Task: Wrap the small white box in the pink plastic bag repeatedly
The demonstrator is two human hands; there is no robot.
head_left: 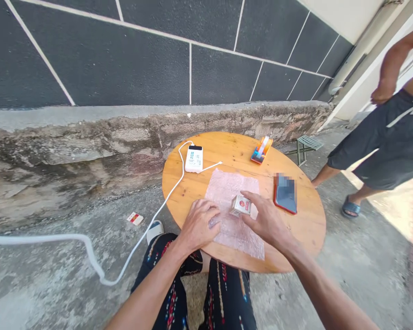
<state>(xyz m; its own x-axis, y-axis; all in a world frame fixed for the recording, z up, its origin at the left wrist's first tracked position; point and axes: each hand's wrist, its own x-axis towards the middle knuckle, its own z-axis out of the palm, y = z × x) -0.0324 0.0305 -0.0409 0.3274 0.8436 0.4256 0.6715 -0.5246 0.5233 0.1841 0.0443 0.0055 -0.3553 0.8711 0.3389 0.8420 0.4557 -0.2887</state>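
Observation:
A small white box with a red print point(241, 205) sits on a sheet of pinkish bubble wrap point(227, 183), near its middle. My right hand point(263, 215) reaches in from the right, its index finger at the box's far edge and its thumb at the near edge, gripping it between them. On the left edge of the wrap rests my left hand point(200, 223), fingers bent but apart, with wrap showing between fingers and thumb. The bubble wrap lies on a round wooden table point(179, 183).
Toward the back stand a white power bank point(194, 159) with a white cable point(172, 190) and an orange tape dispenser point(261, 150). A phone in a red case point(285, 197) lies at right. Beyond are a folding stool point(308, 144) and a person point(385, 133). A red-white packet point(135, 218) lies on the ground.

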